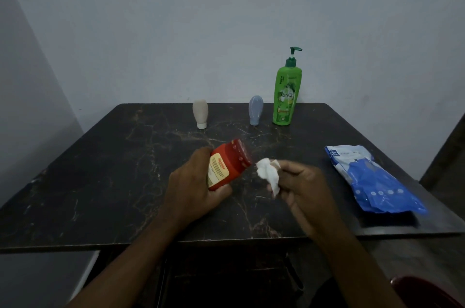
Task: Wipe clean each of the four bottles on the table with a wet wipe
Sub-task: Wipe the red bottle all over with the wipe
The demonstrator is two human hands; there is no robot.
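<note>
My left hand [193, 189] grips a red bottle [227, 164] with a yellow label, tilted with its red cap pointing up and to the right, above the table. Just right of it, my right hand [299, 186] pinches a crumpled white wet wipe [268, 174], a small gap away from the cap. At the back of the dark marble table [100, 181] stand three more bottles: a beige squeeze bottle [200, 113] on its white cap, a grey-blue squeeze bottle [255, 110], and a tall green pump bottle [286, 96].
A blue and white pack of wet wipes [370, 179] lies on the table's right side near the edge. A grey wall stands close behind the table. Something dark red [427, 292] shows at the bottom right corner.
</note>
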